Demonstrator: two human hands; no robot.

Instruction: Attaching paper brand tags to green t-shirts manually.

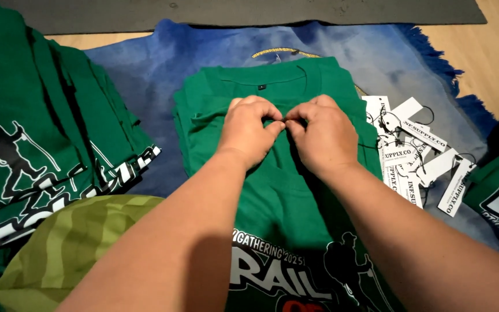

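Your left hand (pixel 248 130) and right hand (pixel 323 134) meet fingertip to fingertip, both pinched tight on the green shirt (pixel 278 190) — folded on the blue rug (pixel 163 63) — white tags (pixel 414 156) just right.

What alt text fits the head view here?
Two bare hands, left hand and right hand, pinch something small together over a green printed T-shirt lying on a blue fringed rug. White hang tags lie to the right, more green shirts to the left.
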